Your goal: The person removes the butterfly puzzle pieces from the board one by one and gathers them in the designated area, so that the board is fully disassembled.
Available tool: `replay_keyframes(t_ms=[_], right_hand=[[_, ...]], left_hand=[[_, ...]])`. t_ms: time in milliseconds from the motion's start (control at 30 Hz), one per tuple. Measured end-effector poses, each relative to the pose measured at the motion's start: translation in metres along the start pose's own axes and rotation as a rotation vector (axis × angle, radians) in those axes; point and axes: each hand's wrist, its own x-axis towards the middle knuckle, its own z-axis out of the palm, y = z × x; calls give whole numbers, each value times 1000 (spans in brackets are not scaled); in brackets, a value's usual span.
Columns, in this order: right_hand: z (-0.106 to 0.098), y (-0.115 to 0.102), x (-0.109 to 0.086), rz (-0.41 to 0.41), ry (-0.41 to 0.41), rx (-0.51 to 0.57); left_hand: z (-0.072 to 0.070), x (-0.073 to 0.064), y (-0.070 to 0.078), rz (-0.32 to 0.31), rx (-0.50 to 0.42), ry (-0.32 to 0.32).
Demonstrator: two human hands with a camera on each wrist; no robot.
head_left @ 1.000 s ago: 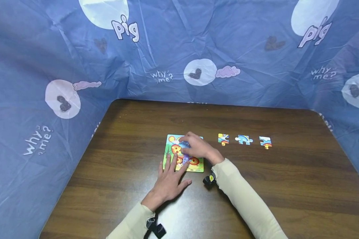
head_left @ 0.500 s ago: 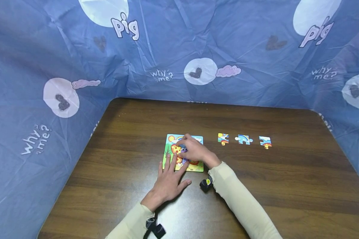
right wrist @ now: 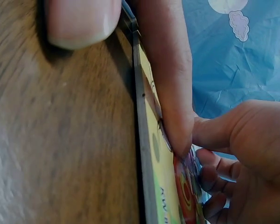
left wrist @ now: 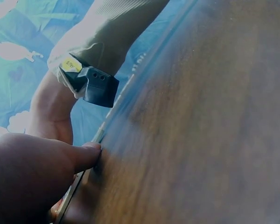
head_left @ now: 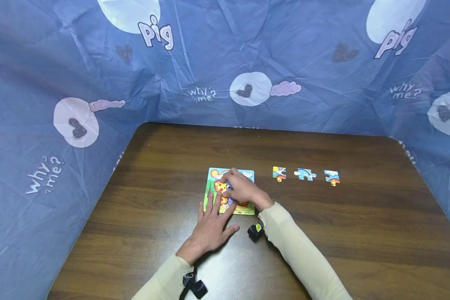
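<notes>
A square jigsaw board (head_left: pixel 248 211) with a butterfly picture lies flat on the table. My left hand (head_left: pixel 210 231) rests with straight, spread fingers over its lower left part; the thumb lies off to the right on the wood. My right hand (head_left: pixel 243 187) bends over the board's middle, thumb and forefinger set around a purple-blue puzzle piece (head_left: pixel 229 188) that they mostly hide. In the right wrist view a straight left finger (right wrist: pixel 170 79) presses on the board, and the curled right fingers (right wrist: pixel 212 182) stay right at the picture surface.
To the right of the board lie three loose puzzle pieces in a row: a left one (head_left: pixel 279 173), a middle one (head_left: pixel 305 174) and a right one (head_left: pixel 332 177). Blue printed cloth (head_left: pixel 195 50) hangs behind the brown table (head_left: pixel 360 233) and along its sides.
My right hand has lowered slightly leftward onto the board, its thumb and forefinger shifting around the purple-blue piece. My left hand and the three loose pieces stay where they were.
</notes>
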Motion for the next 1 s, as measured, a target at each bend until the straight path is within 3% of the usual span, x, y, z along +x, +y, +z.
replay_keyframes(t_ms=[200, 500, 1000], right_hand=[[1, 2, 1, 4, 14, 21], [3, 7, 0, -62, 47, 53], [0, 11, 6, -110, 36, 166]], left_hand=[[0, 1, -1, -3, 6, -5], [0, 1, -1, 1, 11, -2], [-1, -1, 0, -2, -20, -13]])
